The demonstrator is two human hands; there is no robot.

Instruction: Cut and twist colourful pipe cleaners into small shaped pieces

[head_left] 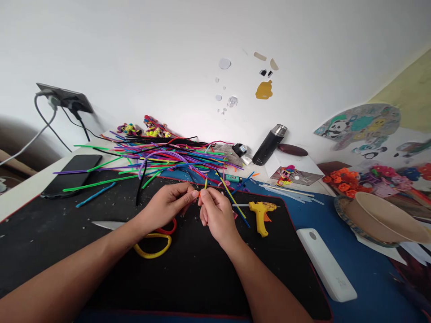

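My left hand (170, 202) and my right hand (218, 216) meet fingertip to fingertip above the black mat (195, 278). Both are closed in a pinch. Between them shows a small bit of orange pipe cleaner (199, 194), mostly covered by the fingers. A short yellow-green pipe cleaner end (206, 183) sticks up from my right hand's grip. Scissors with red and yellow handles (153, 246) lie under my left wrist, which partly hides them. To the right of my right hand rests a yellow glue gun (261, 217), its clear stick pointing left.
A heap of colourful pipe cleaners (175, 157) spreads along the wall, near a phone (72, 175). Behind stand a black thermos (269, 146) and a small pipe-cleaner figure (285, 176). Glue sticks (292, 193), a white power bank (326, 264) and a bowl (387, 215) are at right.
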